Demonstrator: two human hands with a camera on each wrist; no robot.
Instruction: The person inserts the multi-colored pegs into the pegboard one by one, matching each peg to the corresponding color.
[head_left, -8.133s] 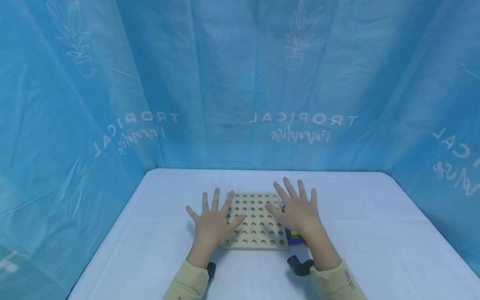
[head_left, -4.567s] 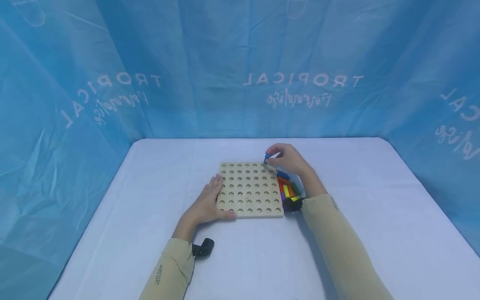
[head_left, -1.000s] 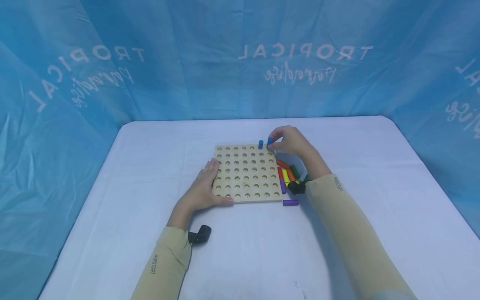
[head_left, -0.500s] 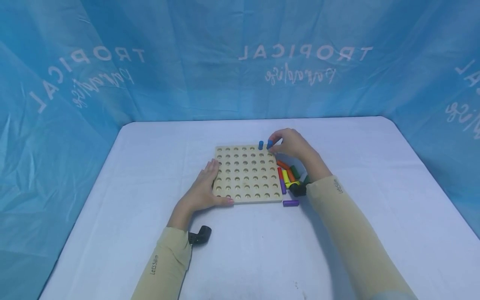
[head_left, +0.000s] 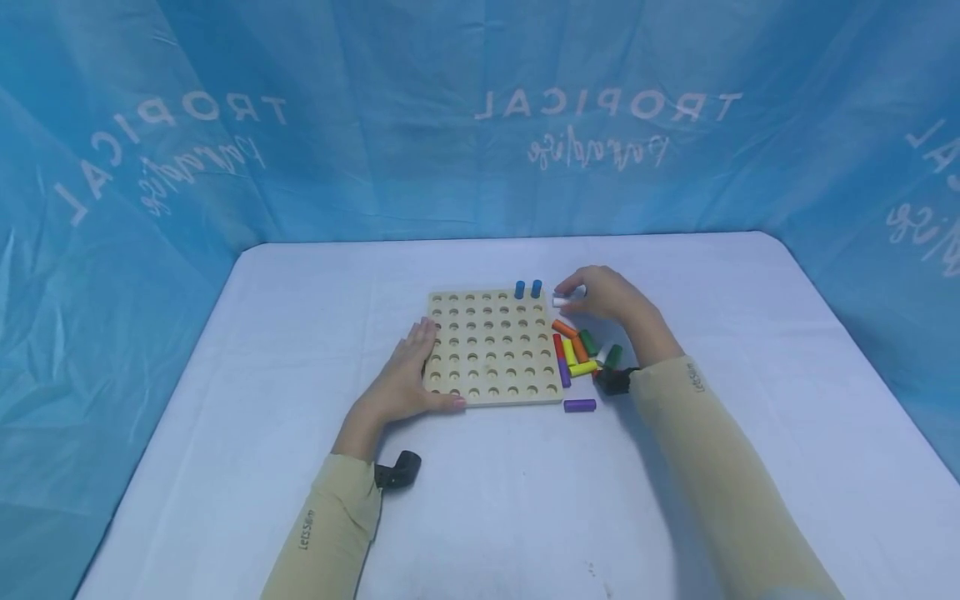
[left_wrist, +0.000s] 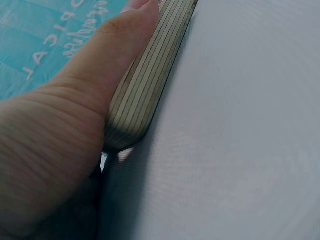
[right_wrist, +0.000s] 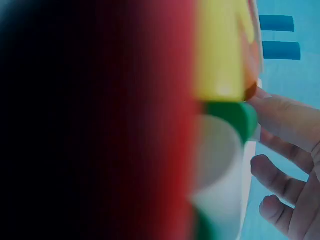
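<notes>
A pale wooden pegboard (head_left: pixel 490 342) with rows of round holes lies flat on the table. My left hand (head_left: pixel 399 385) rests at its near left corner, fingers fairly straight along the left side and thumb on the front edge; the left wrist view shows the thumb on the board's layered edge (left_wrist: pixel 145 80). Two blue pegs (head_left: pixel 536 289) stand upright in the far row, at the right end. Just right of them, my right hand (head_left: pixel 607 293) pinches a white peg (head_left: pixel 560 302) between thumb and index finger, the peg lying level. In the right wrist view its other fingers (right_wrist: pixel 275 177) are loosely bent.
Right of the board lies a loose pile of pegs, with orange (head_left: pixel 564 328), green (head_left: pixel 587 342), yellow (head_left: pixel 583 367) and red (head_left: pixel 558 345) among them. One purple peg (head_left: pixel 580 406) lies apart near the front right corner. A blue curtain (head_left: pixel 480 125) surrounds the white table (head_left: pixel 495 500).
My right hand has let go of the second blue peg, which now stands in its hole, and has moved right and nearer to a white peg. The left hand stays on the board.
</notes>
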